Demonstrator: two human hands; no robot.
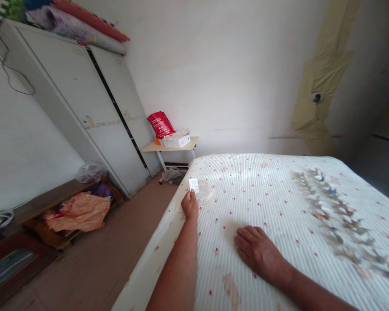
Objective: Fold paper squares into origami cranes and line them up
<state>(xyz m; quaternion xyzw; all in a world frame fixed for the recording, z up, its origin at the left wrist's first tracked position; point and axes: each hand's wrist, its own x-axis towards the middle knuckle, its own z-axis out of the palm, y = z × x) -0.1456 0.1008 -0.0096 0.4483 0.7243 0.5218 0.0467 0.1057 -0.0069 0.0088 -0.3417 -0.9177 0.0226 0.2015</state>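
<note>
A small white card (193, 185) with faint print is pinched in my left hand (190, 204), near the left edge of the bed. Just beside it on the bedspread lies a clear, thin sheet or packet (205, 192), partly behind the fingers. My right hand (254, 249) rests palm down on the white bedspread (240, 190), which has red dots, and its fingers lie flat. Several small grey and brown items (343, 211), blurred, are laid out in rows on the right part of the bed.
Beyond the bed's far left corner a small table (151, 148) bears a red bag (161, 124) and a white box (180, 141). A grey cabinet (68, 77) stands at the left. Below it is a low wooden unit (48, 190) with an orange cloth (81, 211).
</note>
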